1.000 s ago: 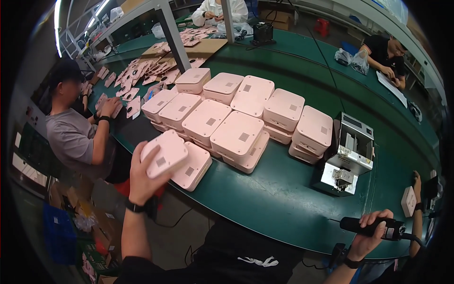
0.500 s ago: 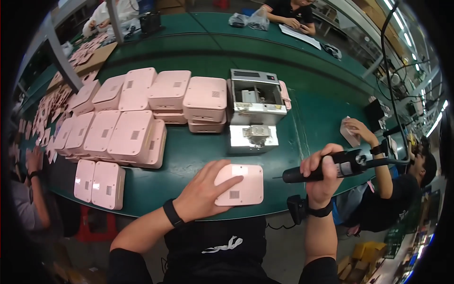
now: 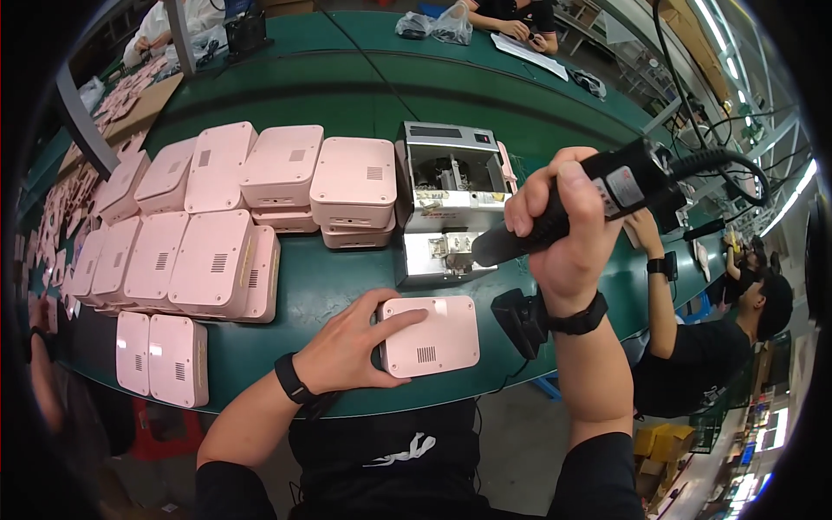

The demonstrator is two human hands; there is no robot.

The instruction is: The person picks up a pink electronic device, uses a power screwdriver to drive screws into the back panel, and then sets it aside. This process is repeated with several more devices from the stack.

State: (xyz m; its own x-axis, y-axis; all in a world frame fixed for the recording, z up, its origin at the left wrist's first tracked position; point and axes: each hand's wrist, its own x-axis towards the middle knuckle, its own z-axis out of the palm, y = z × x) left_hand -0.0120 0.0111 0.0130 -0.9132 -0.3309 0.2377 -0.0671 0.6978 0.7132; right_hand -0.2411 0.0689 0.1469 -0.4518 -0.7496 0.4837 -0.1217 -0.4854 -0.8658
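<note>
A pale pink plastic case (image 3: 451, 334) with corner holes and a slotted vent lies flat at the front of the green table. My left hand (image 3: 342, 347) grips its left side, with a finger across the top and the thumb at the near edge. My right hand (image 3: 568, 212) is wrapped round a black corded electric screwdriver (image 3: 624, 178), raised to the right of the case. The screwdriver's nose points left at the front outlet of a silver metal screw feeder (image 3: 446, 208); I cannot tell whether the bit touches it.
Stacked pink cases (image 3: 204, 256) fill the table's left, with two cases (image 3: 178, 360) standing nearer the edge. The screwdriver's cord (image 3: 724, 160) loops at upper right. A co-worker's arm (image 3: 659, 295) is at right; other people sit across the far table (image 3: 347, 39).
My right hand has raised the screwdriver and brought its nose from beside the case to the feeder's outlet. My left hand stays on the case, its thumb now at the near edge.
</note>
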